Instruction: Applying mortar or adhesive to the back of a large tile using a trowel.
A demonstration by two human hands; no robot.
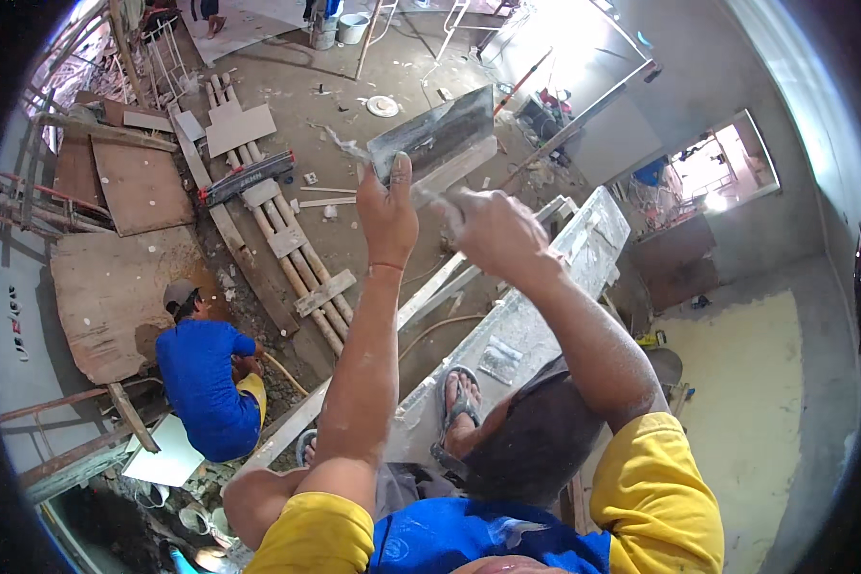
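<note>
My left hand [389,215] is raised in front of me, closed on a flat rectangular steel trowel [435,129]. Its thumb presses on the grey, smeared blade. A paler flat strip [459,170] runs along the blade's lower edge; whether it is a separate piece is unclear. Close by on the right, my right hand [499,234] is curled and dusted with pale powder, its fingers smeared by motion near the strip. What it holds, if anything, I cannot make out. Below, my sandalled foot [461,402] rests on a plaster-splashed plank [545,297].
A co-worker in a blue shirt [210,383] crouches at lower left beside a trench. Bamboo poles [301,258], a long level [249,177] and boards [143,182] lie on the left. A small metal piece [500,361] lies on the plank. A partly coated wall [737,383] stands right.
</note>
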